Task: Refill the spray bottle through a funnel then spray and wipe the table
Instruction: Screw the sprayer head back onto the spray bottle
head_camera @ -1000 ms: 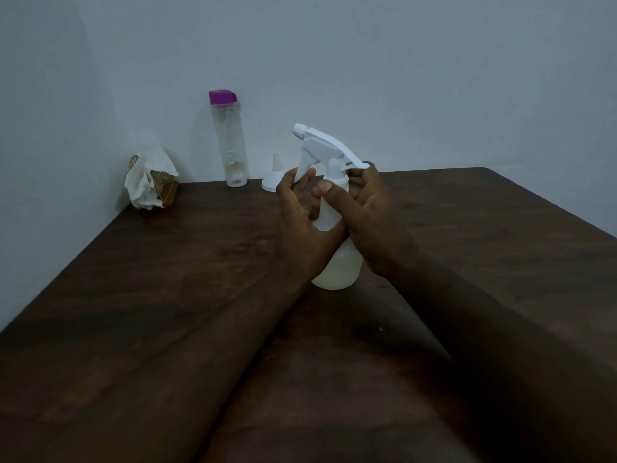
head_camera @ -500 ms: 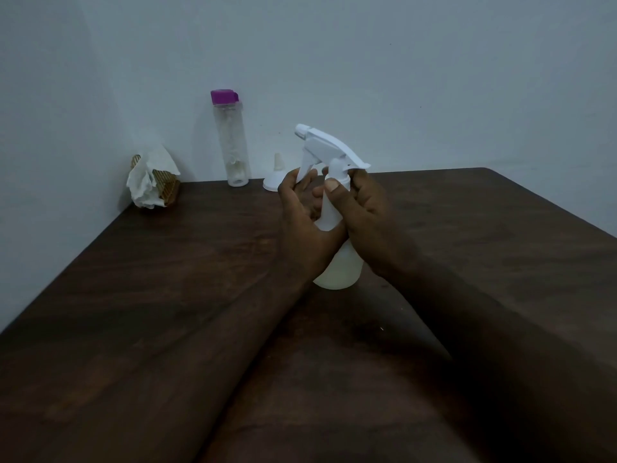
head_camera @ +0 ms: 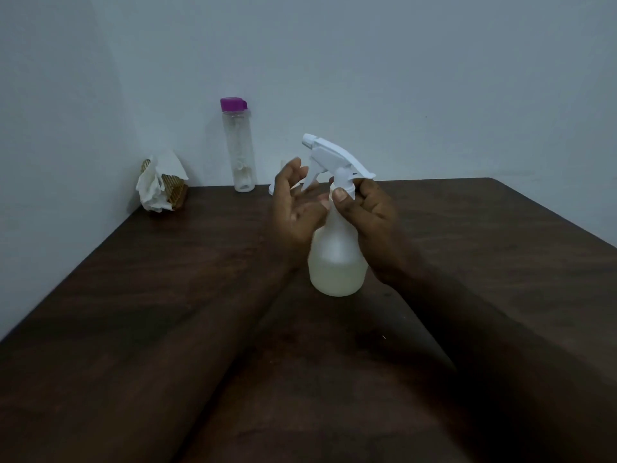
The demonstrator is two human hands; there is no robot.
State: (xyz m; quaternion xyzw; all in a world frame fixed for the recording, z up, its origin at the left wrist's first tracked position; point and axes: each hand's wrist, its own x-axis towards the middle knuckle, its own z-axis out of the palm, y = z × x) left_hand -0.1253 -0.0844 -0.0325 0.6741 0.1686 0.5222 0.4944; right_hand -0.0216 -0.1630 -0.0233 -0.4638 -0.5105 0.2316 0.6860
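Observation:
A translucent spray bottle (head_camera: 336, 262) with a white trigger head stands upright on the dark wooden table (head_camera: 167, 295), holding pale liquid in its lower part. My right hand (head_camera: 370, 222) grips its neck collar just under the trigger head, thumb in front. My left hand (head_camera: 293, 208) is just left of the bottle, palm up, fingers spread and relaxed, not gripping it. A white funnel (head_camera: 274, 188) lies at the back, mostly hidden behind my left hand. A clear water bottle (head_camera: 238, 152) with a purple cap stands by the wall.
A crumpled white tissue in a woven holder (head_camera: 160, 187) sits in the back left corner. Walls close the table on the left and back. The table's right edge runs diagonally at the far right.
My left hand has let go of the bottle's neck and opened, moving slightly left. My right hand stays on the collar. The bottle remains upright in the same place.

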